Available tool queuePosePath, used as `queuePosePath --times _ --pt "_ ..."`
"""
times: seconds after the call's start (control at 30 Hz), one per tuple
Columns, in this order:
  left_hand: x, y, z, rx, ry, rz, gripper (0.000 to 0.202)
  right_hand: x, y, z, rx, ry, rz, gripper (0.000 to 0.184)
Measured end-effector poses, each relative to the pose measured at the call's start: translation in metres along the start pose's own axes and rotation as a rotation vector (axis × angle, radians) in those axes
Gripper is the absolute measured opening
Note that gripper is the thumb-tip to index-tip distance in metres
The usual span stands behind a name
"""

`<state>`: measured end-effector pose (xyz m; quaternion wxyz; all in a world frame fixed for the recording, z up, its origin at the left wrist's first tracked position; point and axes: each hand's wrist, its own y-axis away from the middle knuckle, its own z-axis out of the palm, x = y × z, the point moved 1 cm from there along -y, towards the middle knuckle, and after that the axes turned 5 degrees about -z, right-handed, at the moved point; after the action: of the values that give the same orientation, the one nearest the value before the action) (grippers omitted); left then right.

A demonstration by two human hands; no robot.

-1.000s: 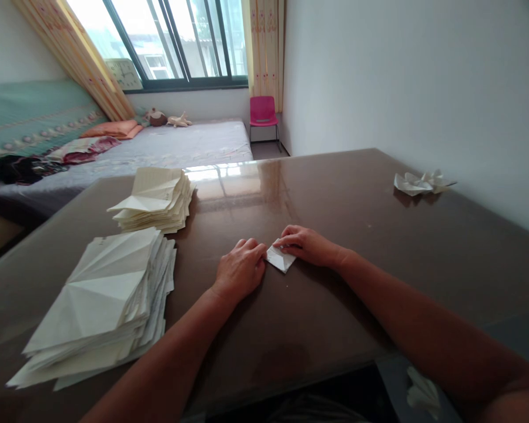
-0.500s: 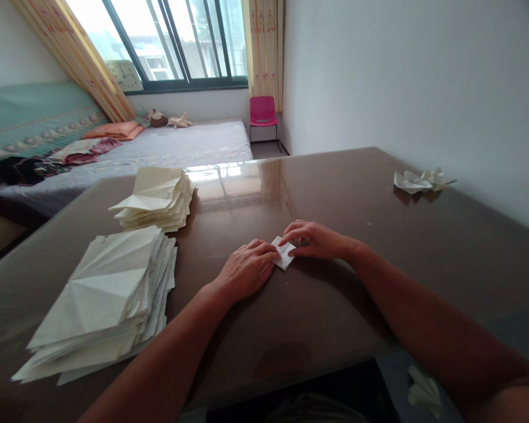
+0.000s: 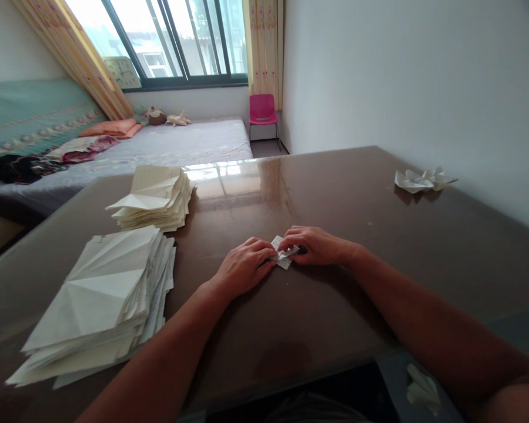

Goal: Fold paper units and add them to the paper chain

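Observation:
A small folded piece of white paper lies on the brown table, near its middle. My left hand rests knuckles-up on the paper's left side, fingers curled and pressing on it. My right hand pinches the paper's right edge with bent fingers, lifting a flap slightly. Most of the paper is hidden under the two hands.
Two stacks of creased cream paper sheets lie on the left, one near and one farther back. Finished folded paper shapes sit at the far right by the wall. A bed and a pink chair stand beyond the table.
The paper has been folded smaller. My hands have moved closer together over it, the left sliding right and the right now pinching a flap.

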<state>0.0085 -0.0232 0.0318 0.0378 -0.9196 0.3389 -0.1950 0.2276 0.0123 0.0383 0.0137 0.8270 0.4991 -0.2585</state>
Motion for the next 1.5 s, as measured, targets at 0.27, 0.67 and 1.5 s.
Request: queuePosePath --times 0.27,0.67,1.5 --pt "-0.005 -0.002 0.005 0.037 -0.031 -0.065 0.026 0.016 0.003 0.000 0.027 -0.106 0.113 0.016" --pt "-0.015 -0.012 0.015 0.111 0.141 -0.354 0.027 0.021 0.004 0.001 0.080 -0.311 0.314 0.020" --pt "0.000 -0.013 0.015 0.029 -0.090 -0.364 0.032 0.017 0.008 -0.001 0.060 -0.275 0.421 0.011"
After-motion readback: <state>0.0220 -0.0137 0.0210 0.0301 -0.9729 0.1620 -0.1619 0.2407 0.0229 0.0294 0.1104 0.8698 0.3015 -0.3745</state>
